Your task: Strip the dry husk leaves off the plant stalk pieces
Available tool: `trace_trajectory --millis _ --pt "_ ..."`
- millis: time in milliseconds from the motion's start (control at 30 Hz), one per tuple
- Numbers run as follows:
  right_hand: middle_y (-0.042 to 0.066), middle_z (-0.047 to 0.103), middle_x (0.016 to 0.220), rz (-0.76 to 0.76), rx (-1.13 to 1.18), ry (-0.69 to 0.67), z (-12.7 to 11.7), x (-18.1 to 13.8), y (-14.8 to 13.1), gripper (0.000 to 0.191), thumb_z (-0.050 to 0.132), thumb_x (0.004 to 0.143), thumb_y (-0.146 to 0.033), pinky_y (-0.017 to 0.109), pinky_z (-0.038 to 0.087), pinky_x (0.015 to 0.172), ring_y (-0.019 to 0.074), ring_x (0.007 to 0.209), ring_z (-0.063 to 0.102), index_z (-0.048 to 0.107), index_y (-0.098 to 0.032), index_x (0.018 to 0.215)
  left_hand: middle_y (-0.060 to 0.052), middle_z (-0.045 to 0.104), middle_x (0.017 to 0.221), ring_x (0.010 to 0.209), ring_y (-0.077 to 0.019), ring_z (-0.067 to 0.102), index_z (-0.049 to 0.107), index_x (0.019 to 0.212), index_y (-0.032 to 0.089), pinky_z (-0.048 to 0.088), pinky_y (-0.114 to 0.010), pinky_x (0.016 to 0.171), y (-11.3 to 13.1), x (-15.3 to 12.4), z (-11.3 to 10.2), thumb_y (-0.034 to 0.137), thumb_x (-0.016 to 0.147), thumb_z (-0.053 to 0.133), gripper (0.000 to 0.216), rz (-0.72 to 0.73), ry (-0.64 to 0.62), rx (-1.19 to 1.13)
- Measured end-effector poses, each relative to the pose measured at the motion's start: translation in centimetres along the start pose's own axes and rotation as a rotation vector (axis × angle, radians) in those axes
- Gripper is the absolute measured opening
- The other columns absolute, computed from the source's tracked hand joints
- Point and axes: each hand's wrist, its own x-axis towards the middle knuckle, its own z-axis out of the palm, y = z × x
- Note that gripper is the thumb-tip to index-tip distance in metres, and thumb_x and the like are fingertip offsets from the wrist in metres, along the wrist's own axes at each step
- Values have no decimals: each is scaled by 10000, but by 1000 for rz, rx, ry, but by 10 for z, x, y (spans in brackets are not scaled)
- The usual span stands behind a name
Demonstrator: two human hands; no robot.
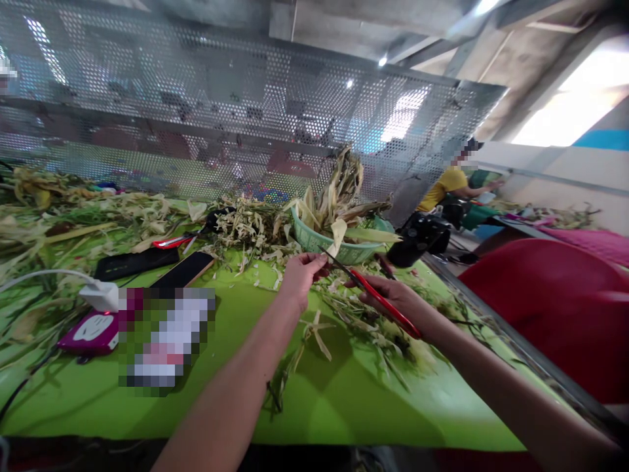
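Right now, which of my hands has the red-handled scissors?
Your right hand holds the red-handled scissors; your left hand, near the blades, has none.

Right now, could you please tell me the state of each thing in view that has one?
Left hand: apparently pinching a pale leaf
Right hand: gripping the scissors
Scissors: held, open or shut unclear
Green basket: heaped with dry leaves
Power strip: red light lit
White charger: plugged in, cable attached
Ceiling light: on
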Motion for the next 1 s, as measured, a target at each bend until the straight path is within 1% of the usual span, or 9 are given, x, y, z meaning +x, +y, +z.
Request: trace_trajectory --millis 167,300,400,467,533,600,667,800,1000 --pt "55 697 1084 2 -116 42 -2 -2 18 490 548 823 -545 339 503 814 296 970 647 652 -201 1156 -29 661 673 547 -89 547 654 705 132 372 -228 564 3 0 -4 289 636 741 192 5 -8 -2" --pt "60 694 1125 95 -443 74 -12 -10 42 452 555 814 -474 374 511 777 320 952 662 620 -257 1206 -25 645 681 546 -75 532 651 713 128 379 -217 553 8 -1 -6 262 653 719 162 13 8 -11" --pt "78 644 1222 118 -607 11 -21 -16 57 508 567 786 -364 406 503 788 330 1004 642 556 -275 1286 -3 611 643 514 -54 485 643 710 128 366 -204 537 8 -1 -4 239 657 705 137 20 11 -18" --pt "87 640 1214 91 -640 -15 -25 -17 58 506 572 783 -360 409 496 800 320 1002 638 560 -274 1281 15 584 618 504 -45 457 639 708 133 354 -198 530 6 0 -4 238 648 712 141 38 6 -14" --pt "100 647 1170 57 -630 83 -25 -14 49 432 553 815 -404 402 486 812 303 986 635 611 -265 1219 25 564 605 506 -42 437 633 698 141 341 -195 525 5 0 -3 250 636 727 156 62 0 -6" --pt "100 653 1126 4 -511 255 -18 -7 30 368 520 854 -447 372 485 788 272 942 634 660 -250 1132 26 554 605 518 -45 432 630 691 146 336 -196 527 4 -1 -2 256 635 733 161 77 -9 8" --pt "77 680 1000 -80 -227 342 -5 5 7 342 519 867 -465 320 487 728 220 845 633 686 -228 1048 25 554 614 533 -49 434 627 688 150 339 -198 539 3 -3 0 251 640 730 152 83 -12 23" --pt "55 695 935 -102 313 358 25 32 -22 369 612 810 -467 311 487 751 191 827 624 661 -184 1042 28 573 652 573 -56 452 623 697 159 365 -201 589 1 -5 5 233 652 727 135 119 2 35" --pt "9 631 713 -71 436 490 48 50 -14 275 701 730 -421 266 435 606 129 626 538 661 -159 807 21 573 664 611 -68 482 611 697 165 390 -222 669 -6 -3 6 219 697 703 106 143 10 99"
